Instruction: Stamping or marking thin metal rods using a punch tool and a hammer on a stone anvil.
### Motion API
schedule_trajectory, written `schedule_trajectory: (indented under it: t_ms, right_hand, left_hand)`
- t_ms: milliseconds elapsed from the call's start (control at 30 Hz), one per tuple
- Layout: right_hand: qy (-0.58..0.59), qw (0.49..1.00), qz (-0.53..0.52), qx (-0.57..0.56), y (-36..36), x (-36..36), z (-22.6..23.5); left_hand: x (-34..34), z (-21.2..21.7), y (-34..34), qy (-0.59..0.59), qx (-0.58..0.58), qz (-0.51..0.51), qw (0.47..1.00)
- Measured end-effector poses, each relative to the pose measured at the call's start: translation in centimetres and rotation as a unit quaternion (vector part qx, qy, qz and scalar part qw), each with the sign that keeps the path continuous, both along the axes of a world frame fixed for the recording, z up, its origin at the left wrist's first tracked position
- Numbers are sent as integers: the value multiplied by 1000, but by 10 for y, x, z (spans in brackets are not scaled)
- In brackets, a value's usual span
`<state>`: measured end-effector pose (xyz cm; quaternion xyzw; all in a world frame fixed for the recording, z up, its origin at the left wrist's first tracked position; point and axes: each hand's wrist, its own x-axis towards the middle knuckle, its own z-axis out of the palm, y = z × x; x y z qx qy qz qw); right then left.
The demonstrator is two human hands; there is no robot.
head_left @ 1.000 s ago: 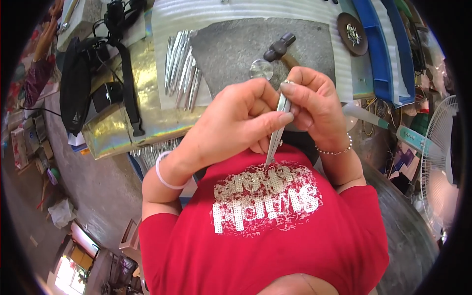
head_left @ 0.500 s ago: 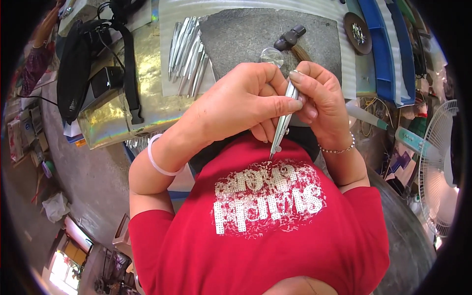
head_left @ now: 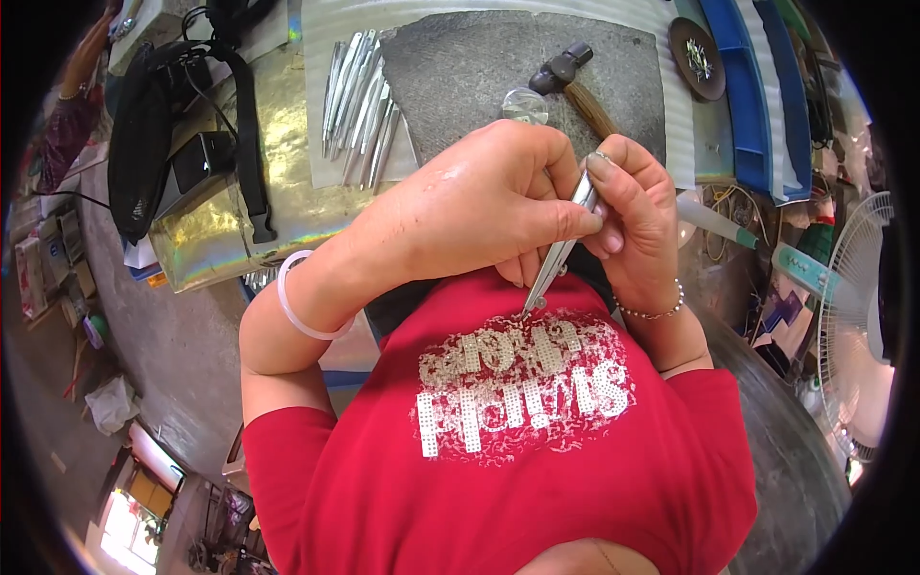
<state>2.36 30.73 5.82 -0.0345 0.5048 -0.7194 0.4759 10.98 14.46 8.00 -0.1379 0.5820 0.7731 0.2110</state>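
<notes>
A slim silver drawing compass (head_left: pixel 552 266) is held in front of my red shirt, its legs together and slanting down toward me. Small round screws show on its side near the pointed end. My left hand (head_left: pixel 522 196) pinches its upper part between thumb and fingers. At the top end, the thumb and fingers of my right hand (head_left: pixel 634 196) are closed on the same compass; some fingertips are hidden behind it. Beyond my left wrist, several loose silver compass legs (head_left: pixel 359 101) lie in a bunch on white sheeting.
A hammer (head_left: pixel 570 77) with a wooden handle rests on the grey stone slab (head_left: pixel 450 67), beside a clear round lid-like piece (head_left: pixel 525 105). At right are a brown dish (head_left: pixel 698 57) of small metal parts, a blue tray (head_left: pixel 752 105) and a fan (head_left: pixel 858 326). A black bag (head_left: pixel 144 144) lies left.
Both hands keep their hold on the compass. My left hand has shifted slightly right, and its forearm has turned a little. The compass tilts somewhat more.
</notes>
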Motion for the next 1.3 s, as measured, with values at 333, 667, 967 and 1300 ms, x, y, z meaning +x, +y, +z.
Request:
schedule_trajectory:
  t_ms: [333,667,967,1300]
  right_hand:
    - [119,991,44,36,21,-44,11]
    - [670,645,120,348,51,-174,-43]
    - [373,917,135,-40,51,-63,17]
    - [151,978,96,-109,36,-29,12]
  left_hand:
    - [1,-4,22,35,10,100,994]
    - [15,-13,46,116,216,391,887]
    - [9,-22,57,117,336,402,844]
    - [14,-7,69,64,77,222,970]
